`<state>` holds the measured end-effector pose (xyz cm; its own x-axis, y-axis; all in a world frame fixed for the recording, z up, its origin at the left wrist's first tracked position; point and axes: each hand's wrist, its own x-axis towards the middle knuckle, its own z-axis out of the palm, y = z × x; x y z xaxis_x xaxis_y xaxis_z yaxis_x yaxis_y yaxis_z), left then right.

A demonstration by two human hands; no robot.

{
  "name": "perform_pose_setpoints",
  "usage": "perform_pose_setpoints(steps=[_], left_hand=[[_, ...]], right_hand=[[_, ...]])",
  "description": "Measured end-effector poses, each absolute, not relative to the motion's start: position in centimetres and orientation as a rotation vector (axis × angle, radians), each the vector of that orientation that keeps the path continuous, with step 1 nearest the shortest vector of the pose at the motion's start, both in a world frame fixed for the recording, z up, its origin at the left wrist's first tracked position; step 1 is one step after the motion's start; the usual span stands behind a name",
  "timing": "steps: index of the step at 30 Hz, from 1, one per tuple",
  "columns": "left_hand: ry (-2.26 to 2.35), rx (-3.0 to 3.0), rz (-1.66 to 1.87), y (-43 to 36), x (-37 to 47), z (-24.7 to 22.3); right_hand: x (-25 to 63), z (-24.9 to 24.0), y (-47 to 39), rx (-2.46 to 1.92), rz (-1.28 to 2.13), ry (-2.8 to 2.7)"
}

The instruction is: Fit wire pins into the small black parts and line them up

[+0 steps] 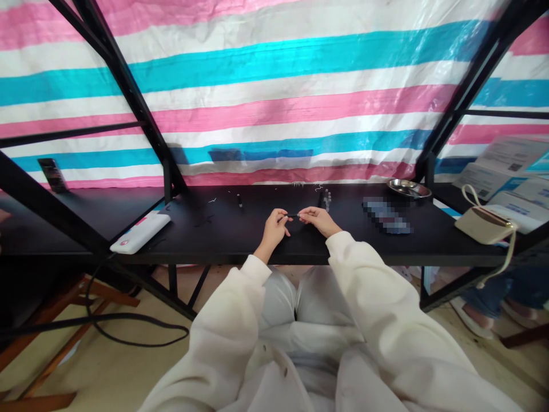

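Note:
Above the black table's near part, my left hand (275,227) pinches one end of a thin black pen-like piece (292,216). My right hand (317,220) pinches its other end, where a pale tip shows. The two hands are a short way apart, with the piece lying level between them. Beyond my right hand lie several small clear or grey pieces (327,200) in a cluster, beside a black stick-like piece (321,198). A short black piece with a pale tip (239,201) rests beyond my left hand. Fine detail is too small to make out.
The black table (206,240) holds a white slab-like case (140,233) at left, a round metal dish (409,188) and a blurred-out object (387,216) at right. A beige pouch (486,223) sits by the right frame post. White scraps (297,184) lie along the back.

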<state>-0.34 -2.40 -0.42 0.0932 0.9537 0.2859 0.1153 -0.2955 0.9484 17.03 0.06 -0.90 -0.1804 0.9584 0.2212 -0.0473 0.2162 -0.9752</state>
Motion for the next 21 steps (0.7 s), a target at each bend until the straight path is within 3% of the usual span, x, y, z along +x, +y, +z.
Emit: perform_pose_setpoints(steps=[21], left_hand=[[1.272, 1.581, 1.385, -2.06, -0.87, -1.05]], right_hand=[[17.15, -1.58, 0.47, -0.975, 1.028, -1.513]])
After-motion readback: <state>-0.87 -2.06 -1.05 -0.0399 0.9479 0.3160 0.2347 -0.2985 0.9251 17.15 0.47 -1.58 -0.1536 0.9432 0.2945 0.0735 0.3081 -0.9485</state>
